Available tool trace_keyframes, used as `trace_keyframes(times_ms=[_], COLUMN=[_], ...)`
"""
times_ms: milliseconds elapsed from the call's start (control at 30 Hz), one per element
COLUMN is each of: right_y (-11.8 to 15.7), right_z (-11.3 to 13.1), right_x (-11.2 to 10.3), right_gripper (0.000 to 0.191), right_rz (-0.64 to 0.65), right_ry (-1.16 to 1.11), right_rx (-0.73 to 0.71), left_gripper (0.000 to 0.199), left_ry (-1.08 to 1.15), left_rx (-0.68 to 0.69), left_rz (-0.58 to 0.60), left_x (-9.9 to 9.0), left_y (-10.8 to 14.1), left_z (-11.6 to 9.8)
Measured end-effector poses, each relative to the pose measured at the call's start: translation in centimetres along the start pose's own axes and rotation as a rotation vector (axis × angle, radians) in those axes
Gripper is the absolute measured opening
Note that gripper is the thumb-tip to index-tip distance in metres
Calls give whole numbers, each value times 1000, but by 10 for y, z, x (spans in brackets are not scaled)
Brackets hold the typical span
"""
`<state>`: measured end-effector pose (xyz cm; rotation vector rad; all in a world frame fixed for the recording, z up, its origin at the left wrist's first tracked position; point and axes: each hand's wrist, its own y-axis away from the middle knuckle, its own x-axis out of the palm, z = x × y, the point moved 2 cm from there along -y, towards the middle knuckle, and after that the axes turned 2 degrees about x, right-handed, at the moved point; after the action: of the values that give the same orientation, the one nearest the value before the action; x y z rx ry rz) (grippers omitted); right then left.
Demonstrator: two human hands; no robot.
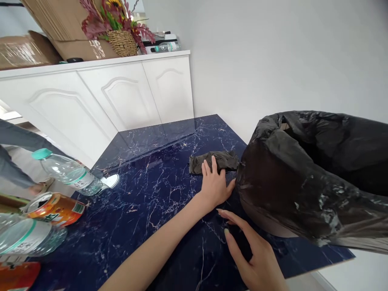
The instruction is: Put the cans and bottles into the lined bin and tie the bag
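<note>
A small roll of black plastic bags point(197, 165) lies on the dark blue marbled tabletop point(157, 202). My left hand point(214, 186) rests on the roll with its fingers stretched out, pressing on it rather than wrapping round it. Close to the roll's right end stands a bin lined with a black plastic bag point(273, 173). The bag is folded over the rim and hangs loosely at the front. Below the left hand, at the bin's base, is my right hand point(254, 254), its thumb and fingers apart with nothing visible between them.
On the left side stand a clear water bottle with a green cap point(68, 173), an orange drink can point(56, 208), another bottle point(30, 234) and part of a red can point(20, 275). White cabinets point(130, 93) bear boxes and a flower basket point(123, 42). A person's legs point(18, 153) show at far left.
</note>
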<state>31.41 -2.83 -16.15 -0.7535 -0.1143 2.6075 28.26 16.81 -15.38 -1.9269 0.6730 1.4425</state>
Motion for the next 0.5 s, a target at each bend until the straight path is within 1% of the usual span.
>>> trace_keyframes(times_ms=[67, 133, 200, 233, 300, 367, 500], right_y=[1, 1, 0, 0, -1, -2, -1], right_z=[1, 1, 1, 1, -1, -2, -5], right_x=[2, 2, 3, 3, 4, 5, 7], right_gripper=[39, 38, 38, 38, 38, 38, 38], right_rz=[1, 0, 4, 10, 26, 39, 44], right_ry=[-1, -10, -13, -9, -4, -13, -47], right_rx=[1, -26, -37, -28, 0, 9, -30], left_gripper=[57, 46, 42, 43, 47, 51, 58], left_ry=[5, 13, 15, 12, 2, 0, -3], left_rx=[116, 225, 298, 325, 360, 361, 357], left_rz=[-17, -72, -98, -88, -33, 28, 105], left_x=[-12, -24, -30, -30, -25, -15, 3], left_y=[16, 25, 24, 20, 8, -5, -25], left_z=[10, 20, 25, 27, 27, 25, 18])
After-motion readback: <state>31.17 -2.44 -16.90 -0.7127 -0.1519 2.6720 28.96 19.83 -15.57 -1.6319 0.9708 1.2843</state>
